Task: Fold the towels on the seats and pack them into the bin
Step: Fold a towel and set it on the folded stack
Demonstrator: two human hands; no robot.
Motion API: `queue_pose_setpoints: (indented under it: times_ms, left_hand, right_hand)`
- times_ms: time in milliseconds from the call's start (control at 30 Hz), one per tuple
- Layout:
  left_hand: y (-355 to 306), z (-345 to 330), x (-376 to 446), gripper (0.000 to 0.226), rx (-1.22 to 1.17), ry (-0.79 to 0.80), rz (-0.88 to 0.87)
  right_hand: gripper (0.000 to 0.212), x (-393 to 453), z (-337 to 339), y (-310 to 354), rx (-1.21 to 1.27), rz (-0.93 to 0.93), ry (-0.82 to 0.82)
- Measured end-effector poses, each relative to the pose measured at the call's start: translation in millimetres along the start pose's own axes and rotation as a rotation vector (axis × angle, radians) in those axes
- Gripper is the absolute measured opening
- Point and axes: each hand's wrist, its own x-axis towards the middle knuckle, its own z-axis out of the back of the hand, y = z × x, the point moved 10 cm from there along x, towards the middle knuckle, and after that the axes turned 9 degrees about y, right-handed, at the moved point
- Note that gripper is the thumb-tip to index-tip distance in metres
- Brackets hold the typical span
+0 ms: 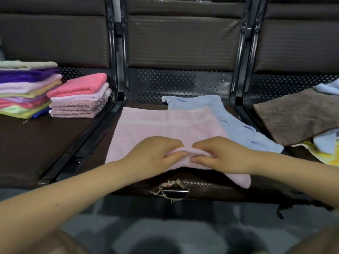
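A pale pink towel [165, 125] lies spread on the middle seat [201, 186]. My left hand [156, 153] and my right hand [218, 153] sit side by side at its near edge, both pinching a raised ridge of the pink cloth between fingers and thumbs. A light blue towel [238, 125] lies partly under the pink one, sticking out to the right. No bin is in view.
Two stacks of folded towels sit on the left seat: a tall mixed-colour stack [27, 88] and a smaller stack [80, 98] with a coral towel on top. The right seat holds a brown towel [297, 114] over pale blue and yellow cloths. Black armrest bars [117, 70] divide the seats.
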Motion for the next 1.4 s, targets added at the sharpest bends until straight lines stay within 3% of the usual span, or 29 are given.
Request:
queue_pose_setpoints:
  times_ms: [167, 400, 533, 733, 800, 933, 1000, 1167, 1300, 1400]
  left_hand:
    - [17.7, 13.1, 3.8, 0.021, 0.050, 0.008, 0.078]
    - [76.3, 10.4, -4.8, 0.044, -0.032, 0.261, 0.247]
    - [113.8, 37.0, -22.4, 0.058, -0.054, 0.196, 0.343]
    - [153.9, 68.2, -57.7, 0.025, -0.261, -0.014, 0.504]
    - [161.3, 71.0, -67.9, 0.016, -0.429, -0.136, 0.543]
    - [160.1, 58.2, -78.4, 0.019, -0.746, -0.296, 0.578]
    - [154.3, 51.0, -79.7, 0.019, -0.847, -0.332, 0.554]
    - [130.6, 36.3, -90.5, 0.041, -0.827, -0.245, 0.512]
    - [125.2, 20.6, -97.6, 0.028, -0.825, -0.147, 0.541]
    - [131.9, 27.6, -96.3, 0.027, -0.760, -0.168, 0.567]
  right_hand:
    - [0.021, 8.3, 20.3, -12.3, 0.068, 0.030, -0.006]
    - [0.023, 20.2, 46.7, -41.1, -0.152, -0.032, -0.039]
    - [0.029, 15.9, 66.4, -62.6, -0.204, -0.113, -0.089]
    - [0.024, 0.2, 84.8, -98.8, -0.146, -0.281, -0.140]
    - [0.023, -8.0, 86.7, -106.0, -0.022, -0.329, -0.158]
    - [0.021, -19.0, 73.9, -119.2, 0.609, -0.352, -0.295]
    - [0.023, -20.6, 65.0, -116.0, 0.747, -0.333, -0.307]
    - [0.029, -28.1, 21.5, -82.9, 0.785, -0.334, 0.026]
    - [0.027, -40.4, -8.2, -69.9, 0.875, -0.403, 0.246]
    - [0.031, -36.9, 2.5, -66.7, 0.892, -0.364, 0.259]
